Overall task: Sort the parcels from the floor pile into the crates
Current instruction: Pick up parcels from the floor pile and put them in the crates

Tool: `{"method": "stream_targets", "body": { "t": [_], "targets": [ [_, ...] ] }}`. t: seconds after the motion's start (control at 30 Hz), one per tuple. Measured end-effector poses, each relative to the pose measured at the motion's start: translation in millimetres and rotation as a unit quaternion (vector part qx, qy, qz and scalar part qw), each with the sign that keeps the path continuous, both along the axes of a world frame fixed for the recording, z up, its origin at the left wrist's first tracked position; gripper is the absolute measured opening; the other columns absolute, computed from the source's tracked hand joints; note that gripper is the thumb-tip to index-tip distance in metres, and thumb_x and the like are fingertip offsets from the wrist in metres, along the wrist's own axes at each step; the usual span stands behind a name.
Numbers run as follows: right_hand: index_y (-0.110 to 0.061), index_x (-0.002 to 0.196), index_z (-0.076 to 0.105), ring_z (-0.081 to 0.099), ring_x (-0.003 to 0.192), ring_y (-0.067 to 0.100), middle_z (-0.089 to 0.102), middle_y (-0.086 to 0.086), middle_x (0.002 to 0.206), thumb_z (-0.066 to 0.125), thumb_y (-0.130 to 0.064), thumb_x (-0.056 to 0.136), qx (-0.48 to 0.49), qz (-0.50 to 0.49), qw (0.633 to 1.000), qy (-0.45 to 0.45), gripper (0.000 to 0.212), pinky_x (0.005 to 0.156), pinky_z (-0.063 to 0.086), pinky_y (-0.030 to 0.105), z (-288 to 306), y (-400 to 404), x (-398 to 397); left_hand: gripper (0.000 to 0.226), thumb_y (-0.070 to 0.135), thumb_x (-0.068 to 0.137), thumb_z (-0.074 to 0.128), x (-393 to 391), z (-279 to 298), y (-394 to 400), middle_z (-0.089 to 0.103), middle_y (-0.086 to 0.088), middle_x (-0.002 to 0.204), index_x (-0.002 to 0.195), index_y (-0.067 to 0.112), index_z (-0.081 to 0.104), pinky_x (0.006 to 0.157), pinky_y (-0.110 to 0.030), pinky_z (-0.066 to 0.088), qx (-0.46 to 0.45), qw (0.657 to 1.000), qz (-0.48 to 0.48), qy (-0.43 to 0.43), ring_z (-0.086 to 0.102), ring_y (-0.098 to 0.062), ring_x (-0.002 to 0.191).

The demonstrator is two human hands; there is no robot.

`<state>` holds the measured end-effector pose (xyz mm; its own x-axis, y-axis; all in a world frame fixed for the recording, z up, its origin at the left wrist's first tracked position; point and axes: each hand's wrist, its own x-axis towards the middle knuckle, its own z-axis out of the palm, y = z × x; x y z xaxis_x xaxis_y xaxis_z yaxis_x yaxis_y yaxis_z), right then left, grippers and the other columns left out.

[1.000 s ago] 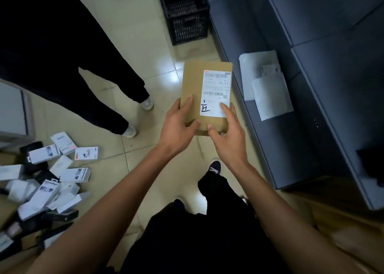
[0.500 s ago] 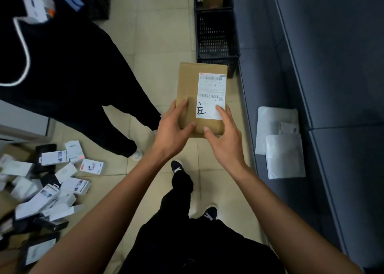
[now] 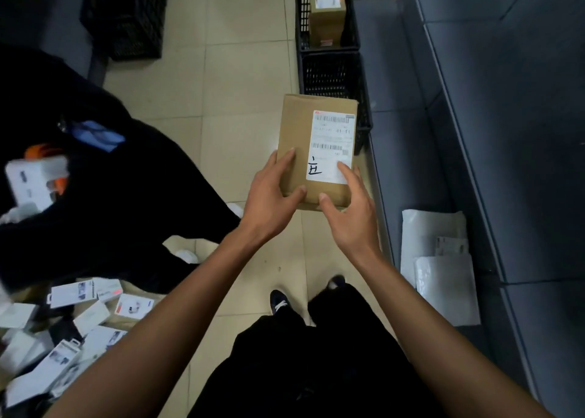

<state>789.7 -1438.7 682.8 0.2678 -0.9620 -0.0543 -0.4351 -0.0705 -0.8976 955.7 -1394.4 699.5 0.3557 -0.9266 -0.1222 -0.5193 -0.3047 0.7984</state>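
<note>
I hold a brown cardboard parcel (image 3: 300, 139) with a white shipping label out in front of me, above the tiled floor. My left hand (image 3: 272, 200) grips its near left corner, thumb on top. My right hand (image 3: 349, 215) holds the near right corner, with fingers on the label. Just beyond the parcel stands a black crate (image 3: 332, 75), partly hidden by it, with nothing visible inside. Behind that one, a second black crate (image 3: 302, 18) holds a brown box (image 3: 326, 18). The floor pile of small white and black boxes (image 3: 63, 332) lies at the lower left.
A person in black clothes (image 3: 110, 196) stands at the left, holding a white box (image 3: 30, 180). A third black crate (image 3: 123, 15) sits at the far left. A grey bench (image 3: 411, 116) runs along the right, with white mailers (image 3: 440, 265) lying on it.
I have walked forward with the parcel. The two crates by the bench have come closer and the far one with the box is now fully in view. The floor pile slid lower left.
</note>
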Motion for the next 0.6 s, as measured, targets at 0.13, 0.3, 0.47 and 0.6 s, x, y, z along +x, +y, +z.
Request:
{"method": "stream_targets", "body": {
  "t": [0.13, 0.3, 0.47, 0.6],
  "targets": [
    [-0.025, 0.15, 0.044, 0.04, 0.144, 0.012, 0.041, 0.0, 0.159, 0.07, -0.022, 0.091, 0.0, 0.004, 1.0, -0.01, 0.064, 0.114, 0.042, 0.04, -3.5, -69.5, 16.3, 0.073, 0.025, 0.089, 0.07, 15.1, 0.6, -69.2, 0.044, 0.003, 0.154, 0.156, 0.022, 0.039, 0.112, -0.037, 0.044, -0.013, 1.0, -0.002, -0.008, 0.05, -0.018, 0.133],
    [-0.026, 0.153, 0.04, 0.032, 0.148, 0.009, 0.033, -0.001, 0.163, 0.07, -0.023, 0.091, 0.001, 0.028, 1.0, 0.001, 0.069, 0.119, 0.035, 0.037, 4.2, -158.1, 40.0, 0.074, 0.033, 0.088, 0.065, 33.5, 6.4, -146.2, 0.046, 0.005, 0.151, 0.156, 0.023, 0.038, 0.11, -0.04, 0.046, -0.018, 0.999, 0.022, -0.015, 0.051, -0.018, 0.131],
    [-0.03, 0.153, 0.039, 0.036, 0.147, 0.012, 0.033, -0.002, 0.164, 0.07, -0.026, 0.091, -0.005, 0.071, 0.997, 0.032, 0.07, 0.118, 0.037, 0.036, 10.7, -224.0, 68.1, 0.076, 0.035, 0.086, 0.064, 57.2, 5.3, -198.3, 0.045, 0.002, 0.153, 0.157, 0.022, 0.038, 0.109, -0.042, 0.047, -0.025, 0.997, 0.072, -0.016, 0.05, -0.018, 0.133],
    [-0.027, 0.154, 0.039, 0.036, 0.146, 0.015, 0.031, 0.0, 0.164, 0.071, -0.025, 0.091, -0.002, 0.099, 0.994, 0.046, 0.07, 0.117, 0.035, 0.028, 8.1, -263.5, 103.0, 0.079, 0.039, 0.085, 0.062, 88.5, -1.8, -230.7, 0.042, 0.004, 0.155, 0.157, 0.025, 0.035, 0.107, -0.046, 0.048, -0.007, 0.995, 0.095, -0.008, 0.049, -0.02, 0.133]
  ]
}}
